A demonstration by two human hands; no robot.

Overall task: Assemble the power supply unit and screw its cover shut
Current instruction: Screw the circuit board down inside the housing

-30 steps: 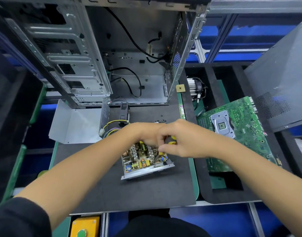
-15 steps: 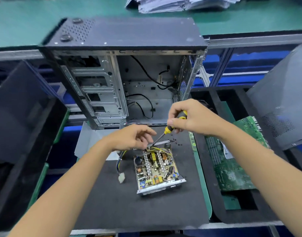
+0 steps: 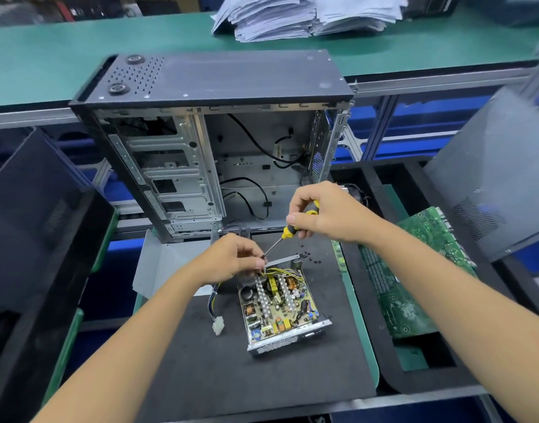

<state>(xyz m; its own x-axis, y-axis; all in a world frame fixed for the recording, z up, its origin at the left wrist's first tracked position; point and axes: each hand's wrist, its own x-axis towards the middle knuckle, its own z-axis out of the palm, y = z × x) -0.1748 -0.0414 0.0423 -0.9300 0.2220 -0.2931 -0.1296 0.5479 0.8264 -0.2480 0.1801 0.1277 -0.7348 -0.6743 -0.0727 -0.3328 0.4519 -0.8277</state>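
black foam mat (image 3: 201,361) on workbench, green bench (image 3: 109,38) behind, paper stacks (image 3: 292,13)

One head-worn view – looking steeply down, close over the mat (image 3: 201,377)

A black mat (image 3: 201,361) covers the bench (image 3: 414,401) in front. On the mat lies the open power supply unit (image 3: 280,309), its wire bundle with a white connector (image 3: 218,325) trailing to the left. Small black screws (image 3: 315,261) are scattered behind it. A grey metal cover (image 3: 167,264) rests at the mat's far left edge, and the open computer case (image 3: 219,148) stands upright behind.
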